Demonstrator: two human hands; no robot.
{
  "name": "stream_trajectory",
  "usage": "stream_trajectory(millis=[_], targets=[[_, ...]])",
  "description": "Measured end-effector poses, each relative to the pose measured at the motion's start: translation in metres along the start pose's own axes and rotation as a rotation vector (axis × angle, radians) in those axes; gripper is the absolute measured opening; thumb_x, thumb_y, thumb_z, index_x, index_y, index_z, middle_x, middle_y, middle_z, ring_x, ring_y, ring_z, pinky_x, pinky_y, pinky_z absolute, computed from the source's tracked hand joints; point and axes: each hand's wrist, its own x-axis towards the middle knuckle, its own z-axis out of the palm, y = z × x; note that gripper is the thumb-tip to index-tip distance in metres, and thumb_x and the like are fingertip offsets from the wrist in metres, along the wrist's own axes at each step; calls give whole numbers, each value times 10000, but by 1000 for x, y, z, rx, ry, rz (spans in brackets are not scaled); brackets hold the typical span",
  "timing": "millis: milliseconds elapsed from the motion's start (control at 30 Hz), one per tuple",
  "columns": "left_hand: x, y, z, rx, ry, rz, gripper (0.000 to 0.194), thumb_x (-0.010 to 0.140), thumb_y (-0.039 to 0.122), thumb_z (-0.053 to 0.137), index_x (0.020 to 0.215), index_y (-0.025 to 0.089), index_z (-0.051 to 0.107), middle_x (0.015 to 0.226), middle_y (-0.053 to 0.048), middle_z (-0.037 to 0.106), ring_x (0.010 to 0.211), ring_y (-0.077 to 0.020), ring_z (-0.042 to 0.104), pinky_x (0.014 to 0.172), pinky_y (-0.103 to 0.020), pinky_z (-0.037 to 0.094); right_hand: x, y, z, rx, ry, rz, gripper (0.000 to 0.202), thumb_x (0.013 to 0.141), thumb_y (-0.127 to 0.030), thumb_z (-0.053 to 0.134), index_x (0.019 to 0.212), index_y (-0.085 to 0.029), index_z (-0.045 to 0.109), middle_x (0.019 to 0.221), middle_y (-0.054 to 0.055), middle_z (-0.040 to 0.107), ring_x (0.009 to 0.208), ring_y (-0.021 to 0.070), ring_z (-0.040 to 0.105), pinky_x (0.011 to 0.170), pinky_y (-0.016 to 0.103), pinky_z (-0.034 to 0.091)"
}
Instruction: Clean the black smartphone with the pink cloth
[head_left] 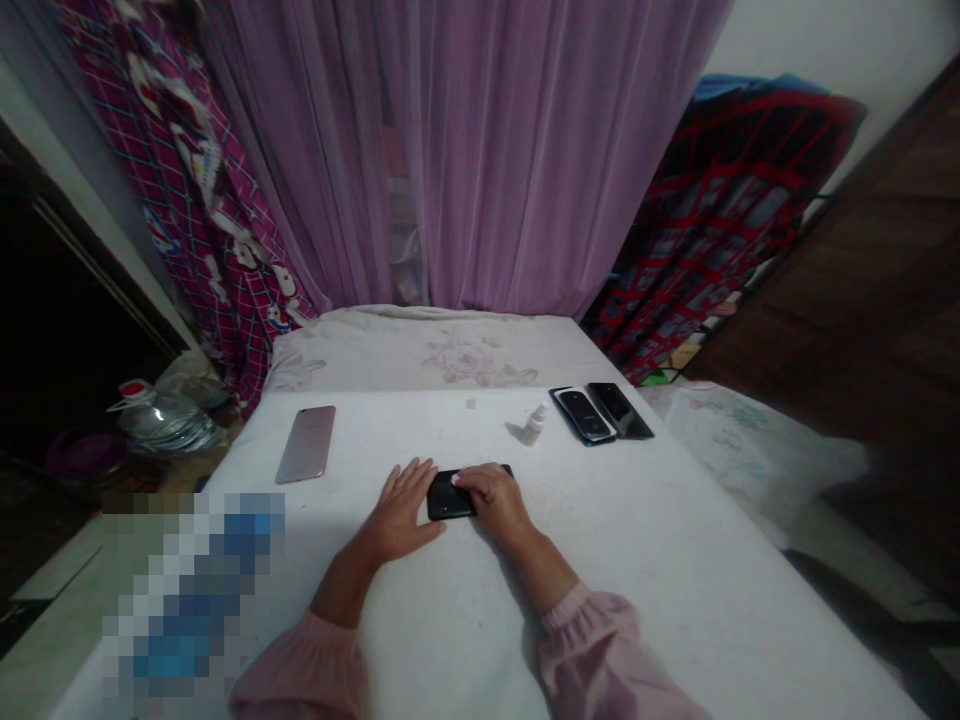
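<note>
A black smartphone lies flat on the white-covered table in front of me. At its left end is my left hand, fingers stretched out and thumb apart, touching or nearly touching the phone's edge. My right hand rests over the phone's right part, fingers pinched together on a small white piece against the phone's surface. Whether that piece is cloth, tissue or sponge, I cannot tell. The right hand hides much of the phone's right half.
A rose-gold phone lies at the left. Beyond my right hand stand a small spray bottle, a little pale block, and several dark phones near the right edge. A blurred blue patch covers the front left. Purple curtains hang behind.
</note>
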Motion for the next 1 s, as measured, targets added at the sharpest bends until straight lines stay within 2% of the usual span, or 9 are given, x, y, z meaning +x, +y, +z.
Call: stream_trajectory(millis=[133, 233, 400, 533, 767, 900, 1000], targets=[[-4, -11, 5, -20, 47, -3, 717, 832, 377, 593, 1476, 208, 329, 1562, -103, 314, 1456, -298, 220, 1184, -525, 158, -2, -2, -3, 10, 13, 3, 281, 836, -58, 557, 909, -248, 751, 918, 44, 763, 870, 181, 690, 816, 341, 529], [-4, -15, 6, -43, 70, 22, 709, 832, 351, 596, 1474, 208, 332, 1547, -100, 349, 1451, -295, 237, 1181, -527, 173, -4, -12, -4, 42, -18, -36, 278, 844, -61, 550, 911, -244, 748, 917, 48, 760, 868, 176, 686, 807, 328, 528], [-3, -13, 6, -62, 93, 34, 683, 850, 349, 586, 1471, 212, 338, 1501, -90, 432, 1438, -285, 277, 1186, -527, 155, -7, -38, 5, 138, -83, -118, 250, 865, -103, 554, 929, -251, 746, 931, 36, 755, 883, 172, 668, 811, 316, 528], [-3, -10, 1, -79, 65, 24, 690, 863, 350, 568, 1485, 212, 303, 1513, -90, 413, 1438, -266, 281, 1192, -507, 145, -6, -46, 10, 134, -111, -147, 211, 890, -146, 561, 946, -237, 744, 948, 51, 743, 898, 179, 644, 800, 315, 527], [-3, -10, -2, -121, 28, 7, 744, 853, 357, 569, 1504, 203, 242, 1543, -102, 358, 1455, -265, 236, 1192, -519, 112, -13, -34, -8, 60, -119, -156, 182, 904, -170, 580, 981, -238, 730, 978, 63, 731, 910, 179, 642, 793, 317, 534], [-4, -11, 0, -125, 43, 16, 750, 849, 351, 562, 1509, 238, 223, 1547, -83, 355, 1454, -258, 241, 1191, -518, 113, -22, -19, -25, 40, -90, -128, 182, 910, -185, 580, 1000, -248, 725, 991, 67, 730, 916, 178, 654, 804, 327, 547], [-4, -10, -1, -127, 32, 2, 744, 846, 347, 552, 1505, 218, 232, 1542, -94, 362, 1455, -261, 236, 1190, -523, 107, -29, -7, -41, 20, -64, -104, 172, 911, -210, 588, 999, -256, 729, 985, 69, 734, 914, 182, 665, 806, 336, 557]])
